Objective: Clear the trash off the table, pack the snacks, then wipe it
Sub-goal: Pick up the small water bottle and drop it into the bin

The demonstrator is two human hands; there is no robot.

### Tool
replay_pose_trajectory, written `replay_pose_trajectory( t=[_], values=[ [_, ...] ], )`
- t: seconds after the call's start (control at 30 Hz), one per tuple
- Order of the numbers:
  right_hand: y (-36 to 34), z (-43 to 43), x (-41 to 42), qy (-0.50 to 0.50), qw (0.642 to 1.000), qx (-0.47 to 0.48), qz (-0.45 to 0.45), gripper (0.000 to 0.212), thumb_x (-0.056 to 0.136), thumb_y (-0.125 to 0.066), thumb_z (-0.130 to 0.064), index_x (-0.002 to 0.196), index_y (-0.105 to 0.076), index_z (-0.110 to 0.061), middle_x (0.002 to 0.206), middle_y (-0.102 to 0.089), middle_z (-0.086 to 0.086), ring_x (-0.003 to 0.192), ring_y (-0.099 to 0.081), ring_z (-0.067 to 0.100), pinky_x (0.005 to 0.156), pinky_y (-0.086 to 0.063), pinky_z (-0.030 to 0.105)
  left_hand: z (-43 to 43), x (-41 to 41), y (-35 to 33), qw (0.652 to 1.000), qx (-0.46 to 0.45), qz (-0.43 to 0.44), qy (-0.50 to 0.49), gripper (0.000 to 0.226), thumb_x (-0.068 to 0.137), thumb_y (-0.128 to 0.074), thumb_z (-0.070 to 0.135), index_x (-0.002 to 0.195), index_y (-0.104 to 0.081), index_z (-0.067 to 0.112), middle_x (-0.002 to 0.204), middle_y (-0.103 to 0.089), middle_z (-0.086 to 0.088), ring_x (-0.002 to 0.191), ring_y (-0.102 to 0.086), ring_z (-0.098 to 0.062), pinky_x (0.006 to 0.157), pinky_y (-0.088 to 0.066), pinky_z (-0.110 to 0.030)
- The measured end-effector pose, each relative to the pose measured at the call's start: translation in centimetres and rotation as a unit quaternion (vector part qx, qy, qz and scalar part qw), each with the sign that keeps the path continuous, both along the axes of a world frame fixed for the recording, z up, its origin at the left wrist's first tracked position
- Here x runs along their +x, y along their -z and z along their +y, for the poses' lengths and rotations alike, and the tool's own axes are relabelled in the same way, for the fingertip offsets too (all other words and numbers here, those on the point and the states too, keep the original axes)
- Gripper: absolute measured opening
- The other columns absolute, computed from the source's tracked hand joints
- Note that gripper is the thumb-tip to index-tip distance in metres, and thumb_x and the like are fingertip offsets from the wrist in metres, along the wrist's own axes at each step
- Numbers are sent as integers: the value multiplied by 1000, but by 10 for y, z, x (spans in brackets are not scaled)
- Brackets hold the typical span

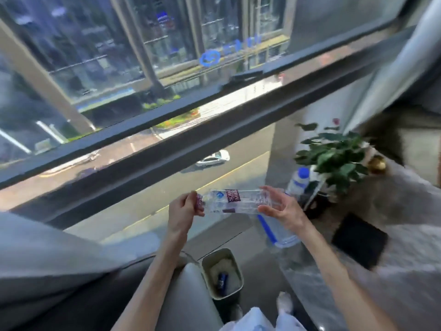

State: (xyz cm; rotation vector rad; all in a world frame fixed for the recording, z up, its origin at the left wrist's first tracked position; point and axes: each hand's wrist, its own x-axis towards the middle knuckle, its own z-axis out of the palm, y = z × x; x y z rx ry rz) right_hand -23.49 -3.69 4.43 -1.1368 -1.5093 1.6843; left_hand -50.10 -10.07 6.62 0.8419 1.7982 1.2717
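I hold an empty clear plastic bottle (232, 204) with a dark purple label sideways in front of me, in front of the window. My left hand (185, 210) is closed around its purple cap end. My right hand (278, 207) cups its base with the fingers spread. Below my hands a small beige trash bin (236, 259) stands on the floor, with a white liner and a blue can inside. The grey marble table (405, 235) stretches along the right.
On the table stand a clear box with a blue lid (278, 231), a white bottle with a blue cap (298, 179), a potted green plant (334, 156), a small gold ornament (377, 164) and a black pad (359, 240). A grey sofa arm (59, 259) lies left.
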Motion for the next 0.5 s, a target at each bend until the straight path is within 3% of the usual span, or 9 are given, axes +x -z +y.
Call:
replay_pose_trajectory(
  t=[0.07, 0.13, 0.2, 0.33, 0.5],
  values=[
    [-4, 1, -32, -24, 1000, -4, 5, 67, 54, -85, -57, 116, -63, -45, 117, -69, -20, 107, -69, 9, 88, -57, 24, -14, -27, 1, 999, 19, -3, -44, 29, 100, -48, 21, 90, -68, 3, 72, -65, -15, 58, -59, -18, 49, -53, -18],
    [-8, 2, -54, -47, 999, -11, 7, 66, 61, -83, -45, 123, -61, -39, 130, -64, -3, 113, -66, 17, 99, -54, 35, -25, -47, 5, 997, 33, -12, -69, 27, 99, -49, 23, 89, -68, 7, 75, -66, -13, 57, -60, -16, 50, -54, -19],
    [-11, 7, -68, -94, 995, -12, -5, 65, 69, -80, -35, 130, -56, -36, 137, -59, 3, 117, -64, 23, 104, -49, 43, -37, -59, 9, 995, 41, -20, -87, 24, 99, -50, 23, 87, -69, 15, 81, -68, -13, 60, -63, -16, 55, -55, -21],
    [-18, 19, -86, -160, 987, 9, -31, 62, 75, -78, -30, 132, -54, -39, 135, -58, -5, 114, -66, 18, 100, -53, 36, -53, -64, 17, 988, 45, -65, -130, 20, 100, -49, 18, 95, -68, 14, 92, -68, -14, 73, -67, -20, 67, -60, -24],
    [-16, 40, -103, -187, 981, 22, -42, 63, 79, -77, -25, 135, -51, -37, 135, -60, -2, 115, -65, 19, 99, -53, 32, -51, -59, 22, 973, 49, -145, -172, 21, 101, -46, 18, 105, -65, 10, 101, -67, -16, 90, -67, -25, 89, -57, -42]
  ],
)
